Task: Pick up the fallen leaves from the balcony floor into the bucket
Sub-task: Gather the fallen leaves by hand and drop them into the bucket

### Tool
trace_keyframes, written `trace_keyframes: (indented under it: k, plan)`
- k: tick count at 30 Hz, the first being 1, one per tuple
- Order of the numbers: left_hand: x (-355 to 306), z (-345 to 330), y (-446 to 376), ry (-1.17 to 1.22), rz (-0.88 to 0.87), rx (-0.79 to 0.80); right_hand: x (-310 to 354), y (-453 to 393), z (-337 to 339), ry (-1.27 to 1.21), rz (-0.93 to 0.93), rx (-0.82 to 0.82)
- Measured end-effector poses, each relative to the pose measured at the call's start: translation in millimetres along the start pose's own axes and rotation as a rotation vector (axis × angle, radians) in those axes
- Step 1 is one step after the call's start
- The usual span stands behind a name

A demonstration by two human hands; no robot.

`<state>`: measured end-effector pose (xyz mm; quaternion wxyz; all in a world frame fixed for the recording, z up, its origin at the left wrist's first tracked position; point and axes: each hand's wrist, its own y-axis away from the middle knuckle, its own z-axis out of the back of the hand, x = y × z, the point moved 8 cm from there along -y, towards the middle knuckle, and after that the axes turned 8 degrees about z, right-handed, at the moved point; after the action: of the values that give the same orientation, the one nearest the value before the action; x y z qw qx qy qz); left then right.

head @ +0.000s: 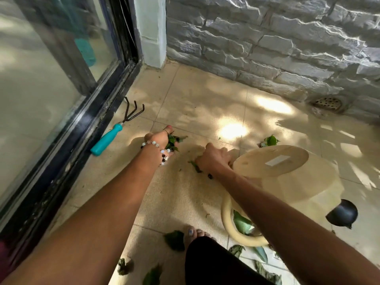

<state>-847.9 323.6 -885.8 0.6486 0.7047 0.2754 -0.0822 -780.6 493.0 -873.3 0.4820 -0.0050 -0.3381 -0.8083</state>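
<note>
I've got a clump of leaves (172, 143) gripped in my left hand (159, 140), and the bucket (271, 182), lying tipped under my right hand (213, 159) gripping its base rim, has its mouth down-right of that clump, toward my feet.

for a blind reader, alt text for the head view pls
A person's left hand grips a bunch of green leaves while the right hand holds a tipped cream bucket. A teal hand rake lies by the glass door.
</note>
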Motion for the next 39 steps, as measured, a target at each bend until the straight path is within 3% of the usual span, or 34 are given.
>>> trace_keyframes:
  k: [3, 9, 12, 14, 16, 19, 22, 28, 35, 37, 39]
  plan:
    - [-0.3, -2.1, 2.9, 0.08, -0.005, 0.054, 4.1, 2.7, -24.5, -0.036, 0.061, -0.039]
    - [2.9, -2.1, -1.4, 0.08, 0.0, 0.102, 24.9, 23.9, -20.0, 0.26, 0.32, -0.248]
    - [5.2, -1.2, -0.1, -0.015, -0.029, 0.089, 24.1, 25.3, -5.2, 0.231, 0.288, -0.27]
    - [6.4, -1.8, 2.7, -0.018, -0.041, 0.073, 17.2, 18.3, 12.2, 0.112, 0.205, -0.302]
    - [7.9, -4.7, 3.9, 0.043, -0.03, 0.076, 9.8, 9.7, 30.6, -0.199, 0.124, -0.318]
    - [8.5, -16.8, 9.4, 0.104, -0.02, 0.13, 13.0, 15.9, 62.5, -0.626, 0.154, -0.432]
    - [14.5, -35.5, 16.9, 0.115, 0.0, 0.21, 23.0, 23.2, 74.7, -0.779, 0.217, -0.485]
    - [31.3, -63.9, 29.1, 0.065, 0.031, 0.259, 44.2, 45.7, 72.7, -0.468, 0.352, -0.449]
    - [28.5, -81.8, 28.6, 0.116, 0.11, 0.333, 63.1, 47.1, 52.2, -0.206, 0.473, -0.217]
    - [31.6, -73.5, 21.9, 0.005, 0.103, 0.266, 57.0, 37.7, 46.5, -0.106, 0.433, -0.131]
    - [32.3, -62.8, 15.3, -0.053, 0.068, 0.181, 53.8, 32.7, 49.4, -0.201, 0.412, -0.067]
